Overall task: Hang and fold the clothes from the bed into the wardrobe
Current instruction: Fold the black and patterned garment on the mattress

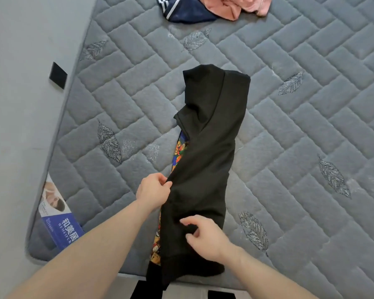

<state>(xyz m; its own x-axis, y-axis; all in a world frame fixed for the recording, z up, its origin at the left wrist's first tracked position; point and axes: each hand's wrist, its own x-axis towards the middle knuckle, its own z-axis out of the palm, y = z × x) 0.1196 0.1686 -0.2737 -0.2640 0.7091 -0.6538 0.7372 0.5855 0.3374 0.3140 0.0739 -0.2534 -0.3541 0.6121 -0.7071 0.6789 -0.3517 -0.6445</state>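
A black hoodie lies lengthwise on the grey quilted mattress, folded narrow, hood at the far end. A colourful printed strip shows along its left edge. My left hand pinches the hoodie's left edge about midway down. My right hand rests on the lower part, fingers curled and pinching a fold of the black cloth. At the far edge of the bed lie a navy garment with white stripes and a pink garment.
The mattress's left edge runs beside a grey floor. A blue and white label is fixed at the mattress's near left corner. A small black tab sticks out on the left side. Dark shapes show below the near edge.
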